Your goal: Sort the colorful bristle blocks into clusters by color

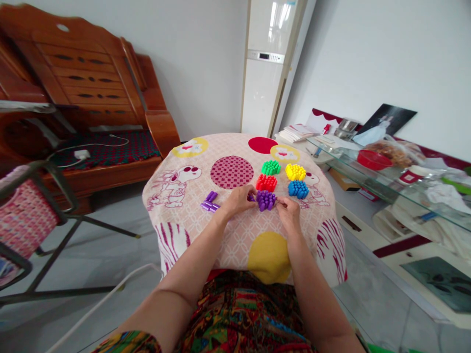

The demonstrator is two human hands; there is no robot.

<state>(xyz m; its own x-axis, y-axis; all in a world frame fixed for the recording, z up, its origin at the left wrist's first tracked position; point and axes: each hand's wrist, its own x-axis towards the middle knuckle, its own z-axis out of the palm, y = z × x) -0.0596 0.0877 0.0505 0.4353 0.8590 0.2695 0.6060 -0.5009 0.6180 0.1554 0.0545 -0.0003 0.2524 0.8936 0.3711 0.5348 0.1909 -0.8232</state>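
A cluster of small purple peg-like plastic pieces (pixel 265 200) stands upright on the round table, between my two hands. My left hand (pixel 239 201) is at its left side, fingers pinched around a purple piece (pixel 251 198). On the other side, my right hand (pixel 289 214) has its fingertips together at the cluster's edge; what they hold, if anything, is too small to make out. Just beyond are similar clusters in red (pixel 267 182), green (pixel 271 167), yellow (pixel 295 172) and blue (pixel 298 189). Several loose purple pieces (pixel 210 205) lie left of my left hand.
A patterned cloth (pixel 235 240) covers the table. To the right runs a glass-topped cabinet (pixel 390 171) with a red bowl (pixel 373 160) and papers. A wooden bench (pixel 84 88) and a folding chair (pixel 33 220) stand left; a white cable (pixel 106 299) crosses the floor.
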